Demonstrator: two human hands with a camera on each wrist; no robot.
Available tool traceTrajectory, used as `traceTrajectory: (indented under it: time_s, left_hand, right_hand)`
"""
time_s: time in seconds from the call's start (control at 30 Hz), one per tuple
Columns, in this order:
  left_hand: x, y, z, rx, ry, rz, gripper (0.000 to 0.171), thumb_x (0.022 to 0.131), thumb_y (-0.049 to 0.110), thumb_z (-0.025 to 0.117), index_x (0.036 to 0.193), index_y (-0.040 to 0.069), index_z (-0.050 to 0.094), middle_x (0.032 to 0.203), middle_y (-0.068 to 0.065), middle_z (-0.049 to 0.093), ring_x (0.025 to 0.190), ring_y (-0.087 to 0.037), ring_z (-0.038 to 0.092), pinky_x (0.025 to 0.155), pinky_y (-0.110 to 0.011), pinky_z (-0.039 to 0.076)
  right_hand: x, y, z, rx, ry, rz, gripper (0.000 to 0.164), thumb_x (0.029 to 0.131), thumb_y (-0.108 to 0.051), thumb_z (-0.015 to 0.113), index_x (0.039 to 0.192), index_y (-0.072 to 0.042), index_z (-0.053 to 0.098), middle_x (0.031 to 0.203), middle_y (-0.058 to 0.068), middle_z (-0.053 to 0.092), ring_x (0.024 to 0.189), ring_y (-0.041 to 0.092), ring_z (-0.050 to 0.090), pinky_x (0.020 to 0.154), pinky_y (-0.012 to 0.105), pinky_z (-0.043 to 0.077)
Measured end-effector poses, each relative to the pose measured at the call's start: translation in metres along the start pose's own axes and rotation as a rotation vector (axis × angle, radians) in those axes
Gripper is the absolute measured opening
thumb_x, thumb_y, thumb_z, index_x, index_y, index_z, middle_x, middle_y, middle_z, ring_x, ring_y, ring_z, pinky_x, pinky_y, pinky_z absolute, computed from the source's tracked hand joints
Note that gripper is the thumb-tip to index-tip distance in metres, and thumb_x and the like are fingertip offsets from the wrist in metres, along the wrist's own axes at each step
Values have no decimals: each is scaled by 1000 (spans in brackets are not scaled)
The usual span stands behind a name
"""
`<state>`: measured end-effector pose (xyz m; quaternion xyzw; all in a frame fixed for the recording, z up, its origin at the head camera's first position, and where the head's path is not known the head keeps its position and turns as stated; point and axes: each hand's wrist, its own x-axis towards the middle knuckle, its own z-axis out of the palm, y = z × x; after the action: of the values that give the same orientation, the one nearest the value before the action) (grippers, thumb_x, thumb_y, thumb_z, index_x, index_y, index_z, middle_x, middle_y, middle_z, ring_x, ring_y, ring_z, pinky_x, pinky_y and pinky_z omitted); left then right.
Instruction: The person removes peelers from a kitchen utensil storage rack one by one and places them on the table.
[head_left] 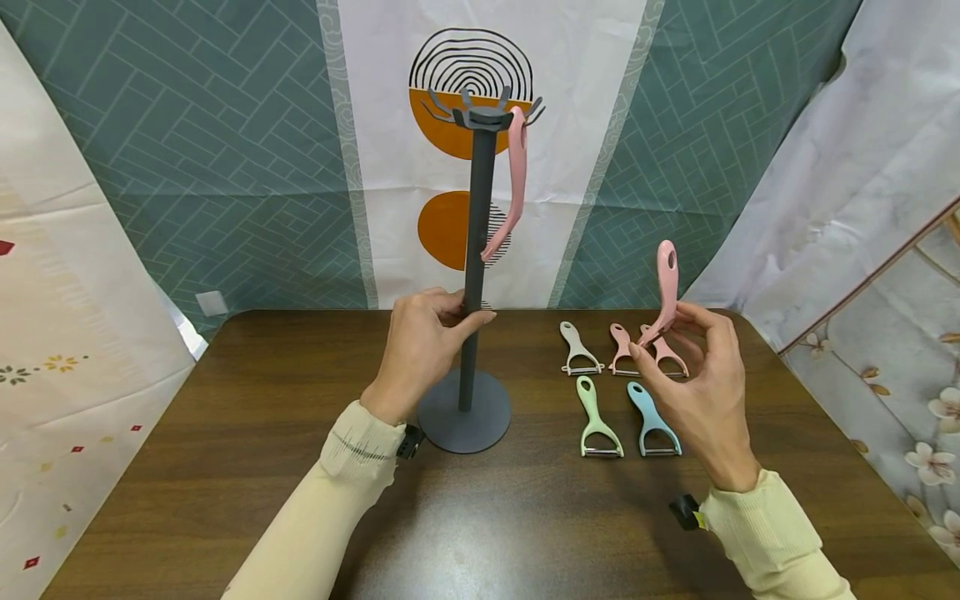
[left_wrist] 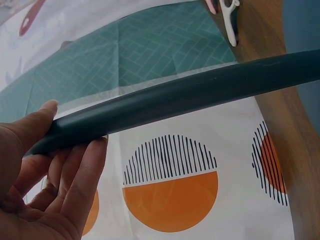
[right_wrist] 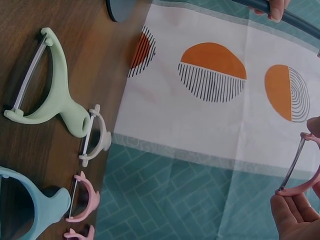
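A dark grey stand (head_left: 480, 200) with a ring of hooks at its top rises from a round base. My left hand (head_left: 423, 346) grips its pole, fingers curled behind and thumb in front; the left wrist view shows this grip on the pole (left_wrist: 165, 102) close up. From one hook hangs a pink peeler (head_left: 517, 171). To the right of the stand my right hand (head_left: 705, 379) holds another pink peeler (head_left: 667, 283) up in the air, pinching it near the blade end with the handle pointing upward. The right wrist view shows its blade (right_wrist: 292, 164) between thumb and fingers.
On the brown table (head_left: 247, 450), right of the stand, lie a white peeler (head_left: 576, 346), two pink peelers (head_left: 621, 343), a green peeler (head_left: 592, 408) and a blue peeler (head_left: 648, 410). A patterned cloth (head_left: 225, 150) hangs behind the table.
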<state>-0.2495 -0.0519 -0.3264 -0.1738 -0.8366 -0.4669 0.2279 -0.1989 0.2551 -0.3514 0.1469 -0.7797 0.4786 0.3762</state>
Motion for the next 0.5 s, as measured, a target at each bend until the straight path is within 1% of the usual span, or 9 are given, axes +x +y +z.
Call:
traceTrajectory:
  time_s: [0.17, 0.3, 0.5]
  left_hand:
    - [-1, 0, 0, 3, -3, 1, 21, 85, 30, 84, 98, 14, 84, 79, -2, 75, 73, -14, 68, 63, -30, 53]
    - [-1, -1, 0, 0, -4, 6, 21, 86, 31, 84, 98, 14, 84, 80, -2, 75, 73, -14, 68, 63, -30, 53]
    - [-1, 0, 0, -3, -5, 11, 22, 86, 32, 84, 98, 14, 84, 80, -2, 75, 72, -14, 68, 63, -29, 54]
  right_hand:
    - [-1, 1, -2, -13, 0, 2, 71, 73, 17, 80, 137, 4, 52, 125, -4, 52, 112, 11, 61, 100, 19, 52]
    - [-1, 3, -4, -22, 2, -3, 71, 72, 17, 80, 136, 3, 53, 124, -3, 52, 113, 11, 61, 100, 20, 53]
    - [-3, 7, -7, -49, 15, -8, 71, 71, 16, 82, 135, 3, 55, 123, -2, 54, 112, 11, 60, 100, 18, 52]
